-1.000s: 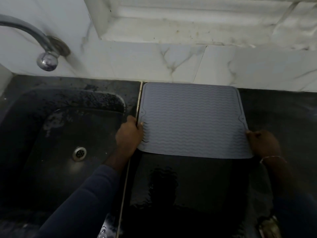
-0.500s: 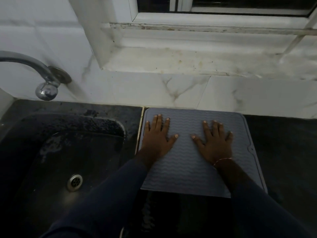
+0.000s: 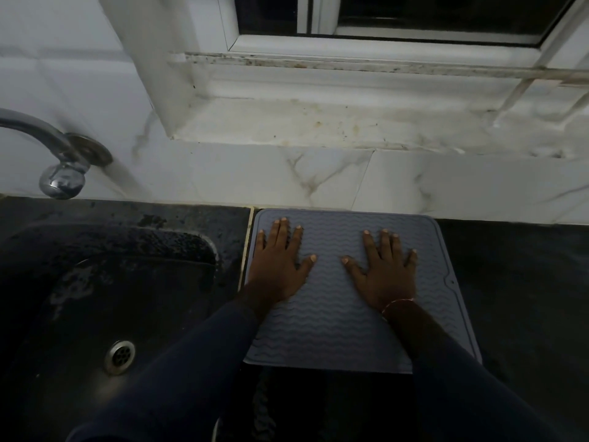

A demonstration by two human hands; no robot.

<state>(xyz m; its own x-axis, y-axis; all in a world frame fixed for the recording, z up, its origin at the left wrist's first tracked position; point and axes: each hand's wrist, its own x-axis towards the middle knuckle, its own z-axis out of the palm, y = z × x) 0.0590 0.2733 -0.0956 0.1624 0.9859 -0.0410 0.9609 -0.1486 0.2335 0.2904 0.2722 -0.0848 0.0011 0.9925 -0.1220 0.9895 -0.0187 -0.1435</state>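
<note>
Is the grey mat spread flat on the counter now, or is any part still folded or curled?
Spread flat. The grey mat shows its full wavy surface with no fold, both the left hand and right hand pressing it, fingers straight.

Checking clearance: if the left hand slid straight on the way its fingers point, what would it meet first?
The left hand would likely meet the marble wall tile behind the drying mat.

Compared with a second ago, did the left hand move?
Yes. The left hand came off the edge of the mat by the brass strip, going right and toward the tiled wall; it now lies flat on the mat.
</note>
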